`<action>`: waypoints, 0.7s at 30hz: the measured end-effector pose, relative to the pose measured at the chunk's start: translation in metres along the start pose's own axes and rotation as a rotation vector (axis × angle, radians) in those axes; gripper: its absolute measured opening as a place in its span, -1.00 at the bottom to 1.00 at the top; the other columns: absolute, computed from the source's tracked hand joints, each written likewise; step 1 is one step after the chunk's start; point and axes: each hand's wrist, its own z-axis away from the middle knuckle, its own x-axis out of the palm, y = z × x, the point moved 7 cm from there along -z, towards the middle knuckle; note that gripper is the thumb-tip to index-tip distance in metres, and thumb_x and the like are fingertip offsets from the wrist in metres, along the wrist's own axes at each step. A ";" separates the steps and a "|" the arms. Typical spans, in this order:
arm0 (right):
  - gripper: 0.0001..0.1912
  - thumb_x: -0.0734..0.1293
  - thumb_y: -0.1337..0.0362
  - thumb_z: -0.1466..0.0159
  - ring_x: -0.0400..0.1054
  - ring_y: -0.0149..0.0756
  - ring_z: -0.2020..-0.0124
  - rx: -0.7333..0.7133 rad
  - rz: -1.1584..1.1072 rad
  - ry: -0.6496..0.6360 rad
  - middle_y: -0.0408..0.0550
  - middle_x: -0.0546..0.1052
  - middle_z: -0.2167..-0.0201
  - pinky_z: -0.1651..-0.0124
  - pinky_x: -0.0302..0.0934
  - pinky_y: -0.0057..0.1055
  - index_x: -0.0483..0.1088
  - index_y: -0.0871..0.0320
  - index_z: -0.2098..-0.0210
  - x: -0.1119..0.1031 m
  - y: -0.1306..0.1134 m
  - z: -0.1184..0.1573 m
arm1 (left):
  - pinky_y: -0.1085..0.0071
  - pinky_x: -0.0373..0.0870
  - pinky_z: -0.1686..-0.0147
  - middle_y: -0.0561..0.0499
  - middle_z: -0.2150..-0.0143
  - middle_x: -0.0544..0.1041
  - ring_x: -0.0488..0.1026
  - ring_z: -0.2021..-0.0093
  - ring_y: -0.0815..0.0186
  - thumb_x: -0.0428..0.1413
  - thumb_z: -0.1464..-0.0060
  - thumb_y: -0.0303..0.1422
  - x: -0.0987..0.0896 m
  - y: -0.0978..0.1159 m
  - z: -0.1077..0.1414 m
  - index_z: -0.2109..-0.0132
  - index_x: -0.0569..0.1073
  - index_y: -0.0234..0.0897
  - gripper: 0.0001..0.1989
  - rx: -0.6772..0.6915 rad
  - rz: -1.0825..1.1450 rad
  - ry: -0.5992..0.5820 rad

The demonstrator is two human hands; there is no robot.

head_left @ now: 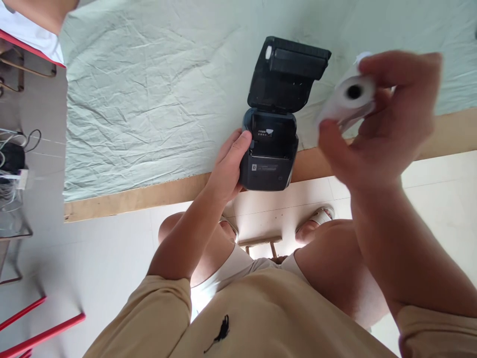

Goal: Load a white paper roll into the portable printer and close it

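My left hand (231,161) holds a black portable printer (269,154) by its left side, thumb on the rim, at the table's front edge. The printer's lid (286,74) is swung up and away, and its paper compartment shows no roll inside. To the right of the printer, my right hand (387,114) grips a white paper roll (352,94) between thumb and fingers. The roll's dark core hole faces the camera, and the roll and hand are slightly blurred. Roll and printer are apart.
A wrinkled pale green cloth (149,94) covers the table, with a wooden edge (137,193) along its front. Another person's arm (40,12) is at the upper left. Cables (11,169) and red bars (48,333) are at the left.
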 end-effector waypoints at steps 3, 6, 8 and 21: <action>-0.55 0.39 0.25 -0.38 0.59 0.01 0.00 -0.027 0.015 -0.150 0.00 0.62 -0.05 0.04 0.51 -0.04 0.45 -0.21 -0.23 0.016 -0.023 0.000 | 0.39 0.48 0.57 0.07 0.35 0.59 0.65 0.42 0.26 0.33 -0.31 0.16 0.002 0.005 0.002 0.03 0.58 -0.10 -0.56 0.050 -0.015 -0.043; -0.69 0.35 0.28 -0.46 0.61 0.10 -0.12 0.084 0.129 -0.315 0.03 0.68 -0.05 -0.13 0.53 0.07 0.52 -0.18 -0.14 0.033 -0.020 0.004 | 0.31 0.60 0.41 0.03 0.25 0.66 0.73 0.28 0.17 0.39 -0.25 0.13 0.006 0.010 0.005 -0.06 0.60 -0.11 -0.52 0.072 -0.043 -0.063; -0.74 0.36 0.29 -0.46 0.63 0.09 -0.11 0.128 0.161 -0.383 0.02 0.71 -0.06 -0.13 0.54 0.07 0.55 -0.16 -0.06 0.040 -0.015 0.005 | 0.30 0.62 0.37 0.01 0.22 0.68 0.74 0.24 0.16 0.38 -0.26 0.12 0.008 0.013 0.007 -0.08 0.60 -0.11 -0.52 0.070 -0.055 -0.059; -0.83 0.40 0.35 -0.47 0.70 -0.14 0.24 -0.056 -0.024 -0.231 -0.18 0.78 0.24 0.08 0.44 -0.08 0.57 -0.06 0.22 0.032 -0.036 0.007 | 0.28 0.66 0.32 0.02 0.25 0.67 0.72 0.24 0.16 0.37 -0.27 0.01 0.009 0.011 0.007 0.02 0.61 -0.13 -0.65 0.044 0.002 -0.056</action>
